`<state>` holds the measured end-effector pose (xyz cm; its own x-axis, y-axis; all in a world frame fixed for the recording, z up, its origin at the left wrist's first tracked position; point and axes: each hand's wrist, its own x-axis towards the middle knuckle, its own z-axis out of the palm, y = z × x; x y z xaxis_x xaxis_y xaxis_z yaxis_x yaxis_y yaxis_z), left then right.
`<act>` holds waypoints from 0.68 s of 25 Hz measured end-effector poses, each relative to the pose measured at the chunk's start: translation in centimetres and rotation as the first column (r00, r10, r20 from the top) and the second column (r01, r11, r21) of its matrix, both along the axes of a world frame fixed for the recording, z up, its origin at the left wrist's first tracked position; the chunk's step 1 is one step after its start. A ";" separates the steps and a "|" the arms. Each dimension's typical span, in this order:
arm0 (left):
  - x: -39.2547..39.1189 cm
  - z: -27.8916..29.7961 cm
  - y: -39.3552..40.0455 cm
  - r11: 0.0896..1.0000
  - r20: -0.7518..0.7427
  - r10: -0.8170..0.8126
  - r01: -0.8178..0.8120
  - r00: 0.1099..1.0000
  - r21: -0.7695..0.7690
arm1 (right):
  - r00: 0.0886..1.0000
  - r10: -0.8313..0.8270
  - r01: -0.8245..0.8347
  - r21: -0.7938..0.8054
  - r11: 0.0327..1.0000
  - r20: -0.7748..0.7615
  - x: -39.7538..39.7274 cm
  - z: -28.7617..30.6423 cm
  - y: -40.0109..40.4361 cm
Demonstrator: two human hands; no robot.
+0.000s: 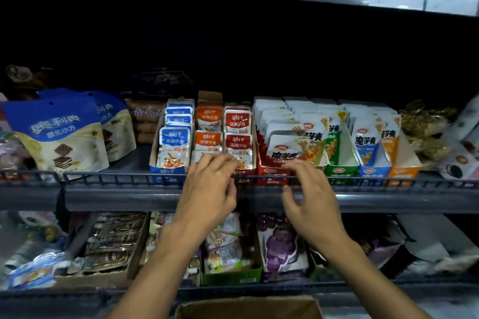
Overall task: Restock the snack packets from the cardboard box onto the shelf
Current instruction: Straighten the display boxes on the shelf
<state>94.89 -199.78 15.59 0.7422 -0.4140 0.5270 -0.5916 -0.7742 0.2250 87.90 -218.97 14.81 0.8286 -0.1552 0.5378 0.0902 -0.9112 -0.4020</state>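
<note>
Tidying rows | left hand (pixel 207 189) and right hand (pixel 313 202) empty, fingers spread, at the dark wire-railed shelf (pixel 124 179) | red-topped foil snack packets (pixel 238 134) upright in trays | brown cardboard box (pixel 248 307) near, below | press fronts square, gently.

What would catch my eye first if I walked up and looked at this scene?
Two bare hands, the left hand and the right hand, reach to the middle shelf's wire rail, both empty with fingers spread. Behind them stand bright rows of snack packets in blue, orange and red trays. At the bottom edge, an open cardboard box peeks in.
</note>
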 end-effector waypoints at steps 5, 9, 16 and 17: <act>-0.4 -1.3 -2.9 0.986 -0.102 0.048 -0.031 0.994 0.164 | 0.985 0.037 -0.059 -0.130 0.990 -0.168 1.6 1.4 -1.0; 0.2 -1.0 -3.8 0.988 -0.114 0.090 -0.074 0.989 0.134 | 0.994 0.064 -0.067 -0.025 0.997 -0.085 2.2 0.5 -2.2; -0.5 -0.5 -5.0 0.994 -0.152 0.105 -0.100 0.983 0.038 | 0.967 -0.197 0.144 -0.287 0.947 -0.165 2.7 1.1 -5.0; -0.9 -0.6 -5.5 0.995 -0.164 0.101 -0.101 0.981 0.006 | 0.964 -0.197 0.140 -0.287 0.947 -0.180 2.7 1.2 -4.8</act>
